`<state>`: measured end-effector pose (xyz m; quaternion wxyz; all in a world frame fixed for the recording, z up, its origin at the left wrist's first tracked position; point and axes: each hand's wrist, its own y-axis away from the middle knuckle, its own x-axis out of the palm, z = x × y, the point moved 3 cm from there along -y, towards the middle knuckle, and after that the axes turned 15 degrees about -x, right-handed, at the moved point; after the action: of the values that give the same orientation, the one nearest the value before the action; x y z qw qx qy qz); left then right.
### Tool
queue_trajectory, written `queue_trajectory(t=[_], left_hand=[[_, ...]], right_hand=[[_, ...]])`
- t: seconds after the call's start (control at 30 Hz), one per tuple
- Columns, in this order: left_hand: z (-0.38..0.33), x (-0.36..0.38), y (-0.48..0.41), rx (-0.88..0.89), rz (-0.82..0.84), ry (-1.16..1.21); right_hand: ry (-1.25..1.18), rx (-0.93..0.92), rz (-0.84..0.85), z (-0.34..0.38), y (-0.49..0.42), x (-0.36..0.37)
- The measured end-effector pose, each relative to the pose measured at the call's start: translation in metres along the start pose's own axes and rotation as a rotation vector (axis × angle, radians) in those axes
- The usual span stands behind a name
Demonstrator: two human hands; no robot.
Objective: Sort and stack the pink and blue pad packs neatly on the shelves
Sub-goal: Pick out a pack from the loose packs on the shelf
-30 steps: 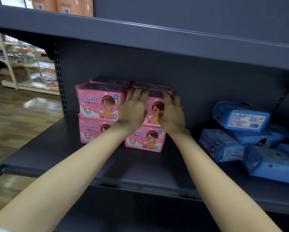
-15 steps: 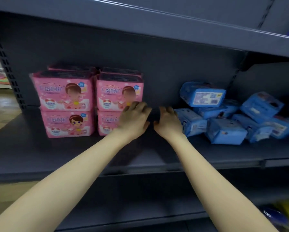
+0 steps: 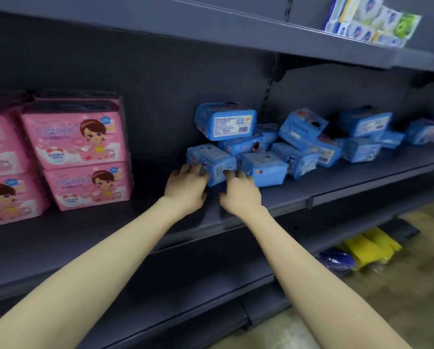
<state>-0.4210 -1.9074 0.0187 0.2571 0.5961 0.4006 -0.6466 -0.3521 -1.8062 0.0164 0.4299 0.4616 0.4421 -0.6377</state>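
Head view: a blue pile [image 3: 299,139] of pad packs lies in a jumble on the shelf [image 3: 110,230]. One blue pack [image 3: 212,157] sits at the left end of the pile, at the front. The left hand [image 3: 187,191] touches that pack's left side and the right hand [image 3: 239,195] touches its front. The fingers [image 3: 202,173] of both hands are bent a little on the wrap, but I cannot tell if they hold it tight. Well apart to the left of the pile, pink packs [image 3: 77,152] stand in neat stacks of two.
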Motion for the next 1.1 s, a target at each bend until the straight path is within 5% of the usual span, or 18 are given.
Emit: queue_trajectory(t=[1.1], left_hand=[[-0.407, 0.045, -0.020, 0.530, 0.037, 0.072]], right_hand=[[0.029, 0.516, -0.059, -0.345, 0.169, -0.073]])
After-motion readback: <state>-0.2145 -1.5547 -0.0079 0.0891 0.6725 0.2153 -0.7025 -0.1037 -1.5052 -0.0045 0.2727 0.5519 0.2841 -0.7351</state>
